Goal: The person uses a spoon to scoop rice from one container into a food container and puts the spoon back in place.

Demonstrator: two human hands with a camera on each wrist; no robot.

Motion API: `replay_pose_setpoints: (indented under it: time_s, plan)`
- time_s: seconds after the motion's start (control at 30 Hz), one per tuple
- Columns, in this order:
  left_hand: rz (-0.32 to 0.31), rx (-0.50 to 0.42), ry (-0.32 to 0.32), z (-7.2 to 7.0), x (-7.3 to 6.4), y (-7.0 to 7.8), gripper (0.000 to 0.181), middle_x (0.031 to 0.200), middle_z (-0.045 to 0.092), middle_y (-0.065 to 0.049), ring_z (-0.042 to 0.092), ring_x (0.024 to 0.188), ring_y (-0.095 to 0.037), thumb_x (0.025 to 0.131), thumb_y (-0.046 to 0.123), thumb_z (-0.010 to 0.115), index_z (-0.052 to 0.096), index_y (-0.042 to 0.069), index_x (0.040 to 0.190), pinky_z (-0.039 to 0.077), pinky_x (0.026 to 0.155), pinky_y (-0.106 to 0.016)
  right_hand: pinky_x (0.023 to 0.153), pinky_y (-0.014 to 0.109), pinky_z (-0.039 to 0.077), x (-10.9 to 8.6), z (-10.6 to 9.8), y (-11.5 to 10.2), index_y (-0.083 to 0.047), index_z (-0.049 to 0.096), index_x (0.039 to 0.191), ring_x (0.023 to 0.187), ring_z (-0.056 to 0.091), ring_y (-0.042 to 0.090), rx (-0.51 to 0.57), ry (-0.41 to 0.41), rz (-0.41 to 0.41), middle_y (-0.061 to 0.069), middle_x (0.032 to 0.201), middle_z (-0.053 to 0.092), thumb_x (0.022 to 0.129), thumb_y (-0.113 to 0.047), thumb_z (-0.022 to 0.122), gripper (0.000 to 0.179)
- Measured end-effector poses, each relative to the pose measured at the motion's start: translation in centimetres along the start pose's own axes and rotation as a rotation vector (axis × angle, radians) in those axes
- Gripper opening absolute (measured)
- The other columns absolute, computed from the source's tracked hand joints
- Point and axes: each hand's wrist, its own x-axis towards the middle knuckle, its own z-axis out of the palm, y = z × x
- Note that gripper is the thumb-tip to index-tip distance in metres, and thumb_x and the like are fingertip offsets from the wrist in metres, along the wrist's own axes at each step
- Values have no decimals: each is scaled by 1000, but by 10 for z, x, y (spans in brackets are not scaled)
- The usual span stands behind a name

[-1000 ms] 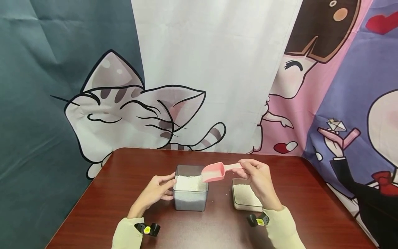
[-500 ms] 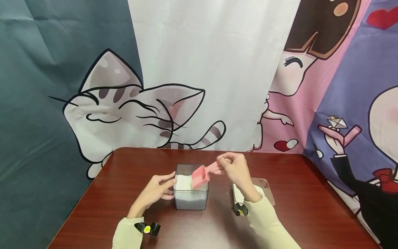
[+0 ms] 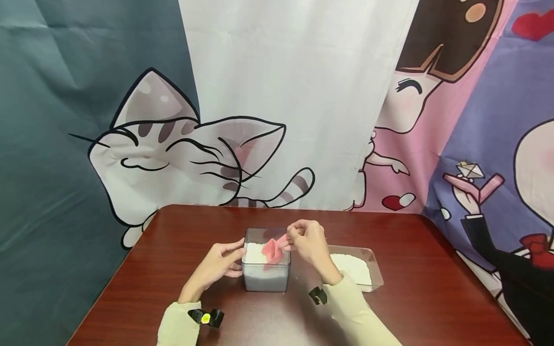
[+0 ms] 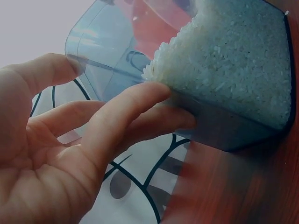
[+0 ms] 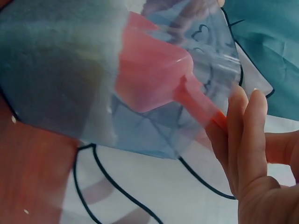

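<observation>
A grey translucent box (image 3: pixel 266 280) full of white rice (image 4: pixel 238 60) stands on the table. My left hand (image 3: pixel 215 263) lies against its left side, nearly straight fingers (image 4: pixel 126 102) touching the wall and rim. My right hand (image 3: pixel 309 242) pinches the handle of a pink scoop (image 3: pixel 271 251) over the box's right part. The scoop is tilted steeply, its bowl down inside the box at the rice; in the right wrist view the scoop's bowl (image 5: pixel 152 65) shows through the clear wall, its front edge hidden by rice.
To the right, partly behind my right forearm, sits a shallow clear tray (image 3: pixel 378 272) with more rice (image 3: pixel 352 267). A few stray grains lie on the brown wooden table (image 3: pixel 207 226). A cartoon-printed cloth (image 3: pixel 303 96) hangs behind the table's far edge.
My right hand has moved left with the scoop, from beside the box's right edge to over it. The scoop has tipped from nearly level to steep and lowered. My left hand stays put.
</observation>
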Motion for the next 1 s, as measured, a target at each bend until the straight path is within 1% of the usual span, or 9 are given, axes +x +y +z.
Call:
replay_pose_setpoints:
  time_s: [0.13,0.2,0.33,0.47,0.53,0.6,0.73,0.8,1.0]
  plan:
    - [1,1,-8,-2,0,1,53,117,55,-31,67,78,-34,91,17,57,38,-3,137,53,70,-52,57,22,55,3,3,7,2,66,78,53,63,10,-81,33,-12,5,60,63,84,-4,60,11]
    - [-4,-4,-13,-2,0,1,54,117,55,-31,67,79,-34,91,18,58,38,-3,137,53,70,-50,57,24,56,3,5,12,3,66,78,53,63,12,-46,16,11,7,60,63,85,-3,60,11]
    - [-13,-4,-10,-2,-2,0,58,117,55,-30,67,80,-34,90,23,60,38,-1,137,55,68,-46,58,23,54,4,9,17,1,67,79,55,63,11,-38,-22,53,5,61,64,85,-7,62,11]
    - [-14,-9,-13,-2,-1,1,57,118,55,-30,67,81,-34,90,21,59,37,-1,138,54,69,-49,59,29,57,4,9,18,7,65,83,57,66,17,151,-72,131,13,67,67,86,-3,58,13]
    - [-17,-14,-16,-2,-1,1,56,118,54,-31,67,81,-34,90,20,59,37,-2,138,53,70,-51,59,34,57,3,8,18,13,63,87,59,67,22,284,-83,185,19,71,67,86,1,55,14]
    - [-18,-13,-15,-2,-1,1,56,118,54,-30,67,80,-34,90,20,59,38,-2,137,52,70,-52,61,36,57,3,8,19,17,60,90,60,67,24,362,-81,216,20,72,66,86,3,54,15]
    - [-15,-16,-9,-2,0,1,57,117,55,-30,67,79,-34,90,22,60,39,-2,137,52,70,-53,62,37,57,1,9,20,20,58,92,59,67,24,413,-46,228,17,69,65,85,3,55,18]
    - [-18,-19,-6,-1,0,2,56,116,56,-30,67,79,-34,90,23,60,40,-1,136,52,70,-52,62,38,57,1,9,21,19,59,91,60,67,24,430,-30,232,16,68,65,85,3,56,17]
    - [-24,-30,6,-1,1,3,56,113,58,-28,67,78,-34,89,22,61,40,-1,136,52,70,-52,62,39,57,2,6,24,18,59,91,62,67,24,526,7,252,17,69,66,85,5,56,16]
